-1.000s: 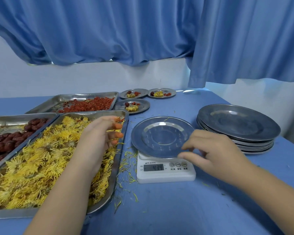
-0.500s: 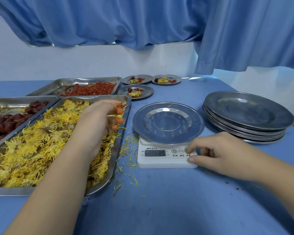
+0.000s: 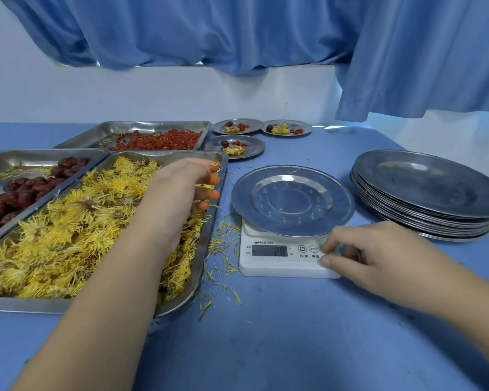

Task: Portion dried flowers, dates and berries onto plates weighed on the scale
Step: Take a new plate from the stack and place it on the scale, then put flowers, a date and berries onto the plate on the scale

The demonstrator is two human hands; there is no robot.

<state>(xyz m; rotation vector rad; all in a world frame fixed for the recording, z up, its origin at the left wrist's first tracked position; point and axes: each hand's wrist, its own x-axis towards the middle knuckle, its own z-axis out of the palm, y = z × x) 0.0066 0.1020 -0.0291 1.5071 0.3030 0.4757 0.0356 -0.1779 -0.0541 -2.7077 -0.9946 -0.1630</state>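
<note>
Three filled plates [image 3: 233, 146]: flowers, a date and berries on each, at the far side of the bench [image 3: 294, 334], beside the berry tray [image 3: 153, 125].
Plate [image 3: 292, 200]: on the scale [image 3: 283, 266], bare but for a stray petal; display [image 3: 269, 251] lit, digits looked like 2 and 0.
Left hand [image 3: 187, 190]: over the far right corner of the flower tray [image 3: 202, 258], fingers curled down into the dried flowers [image 3: 82, 235], yellow strands showing between them; a small tuft held.
Right hand [image 3: 378, 258]: fingers loosely bent, index tip on the scale's rightmost button, thumb tip just below; nothing held.
Step, as judged: scale being zeroed under the bare plate.
Handling, flowers: very light, dry, brittle. Loose petals [image 3: 223, 244] lay between tray and scale, so they likely shed readily. Best taken as whole heads in a soft pinch from above, not squeezed.
Handling, dates [image 3: 26, 193]: in the leftmost tray; probably firmer, rounded; one at a time.
Handling, berries [image 3: 164, 142]: small, loose; a pinch.
Spare plates [image 3: 429, 193]: stacked right of the scale.
</note>
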